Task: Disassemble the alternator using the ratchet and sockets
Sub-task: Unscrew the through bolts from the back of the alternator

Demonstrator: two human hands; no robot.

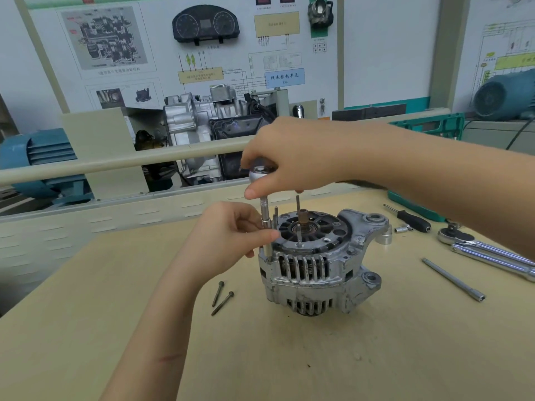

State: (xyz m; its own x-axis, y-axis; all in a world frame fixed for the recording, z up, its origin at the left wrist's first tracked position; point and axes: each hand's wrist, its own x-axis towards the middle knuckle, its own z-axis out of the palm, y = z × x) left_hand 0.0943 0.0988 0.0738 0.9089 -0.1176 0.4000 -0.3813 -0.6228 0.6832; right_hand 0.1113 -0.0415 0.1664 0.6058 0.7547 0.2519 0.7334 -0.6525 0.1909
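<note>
Closest to me, two dark bolts [222, 297] lie loose on the pale wooden table [376, 357], crossing near their tips, just left of the alternator [318, 264]. The alternator stands upright on the tabletop near the middle, its slotted silver housing facing me and a brass-tipped shaft rising from the top. At its left edge a socket extension [265, 227] stands vertical, its lower end seated at the rim of the housing — the left hand [228, 241] pinches this shank between thumb and fingertips, partway down. Above it, the right hand [292, 160] curls over the head of the ratchet [260, 172], fingers wrapped round the shiny round top, forearm stretching off to the right. Over on the right side of the table lie a long thin extension bar [453, 279], two chrome ratchet handles [489, 250] side by side, a small socket [403, 228] and a black-handled screwdriver [411, 219], all well apart from the alternator. Beyond the table edge runs a beige rail [115, 162], then a cutaway gearbox [202, 123] on a stand, a blue motor [37, 157] to the left, and a wall board [179, 39] with an instrument cluster and wiring diagrams.
</note>
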